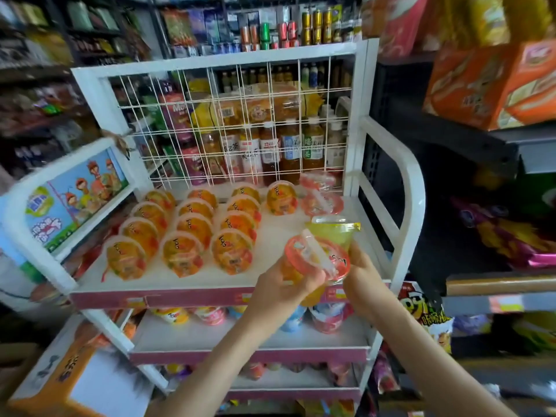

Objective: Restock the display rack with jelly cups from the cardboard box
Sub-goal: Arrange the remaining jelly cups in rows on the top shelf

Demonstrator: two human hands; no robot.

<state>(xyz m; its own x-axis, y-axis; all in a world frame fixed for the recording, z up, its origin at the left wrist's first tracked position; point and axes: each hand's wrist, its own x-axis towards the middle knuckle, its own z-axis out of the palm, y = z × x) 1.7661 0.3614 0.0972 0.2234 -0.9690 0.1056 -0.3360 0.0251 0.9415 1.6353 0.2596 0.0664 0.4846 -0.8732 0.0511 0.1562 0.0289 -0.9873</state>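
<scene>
A white display rack (186, 284) has several orange jelly cups (183, 252) lying in rows on its top shelf, with pink-lidded cups (322, 197) stacked at the back right. My left hand (282, 285) grips a jelly cup with a pink lid (316, 257) over the shelf's front right corner. My right hand (362, 276) grips a yellow-lidded jelly cup (334, 231) just behind it. The cardboard box (69, 377), orange and white, stands on the floor at the lower left.
Lower rack shelves (246, 337) hold more cups. A wire grid (234, 121) backs the top shelf, with drink bottles behind it. Snack bags (427, 317) and dark store shelves (481, 145) crowd the right side. A printed side panel (75, 194) flanks the rack's left.
</scene>
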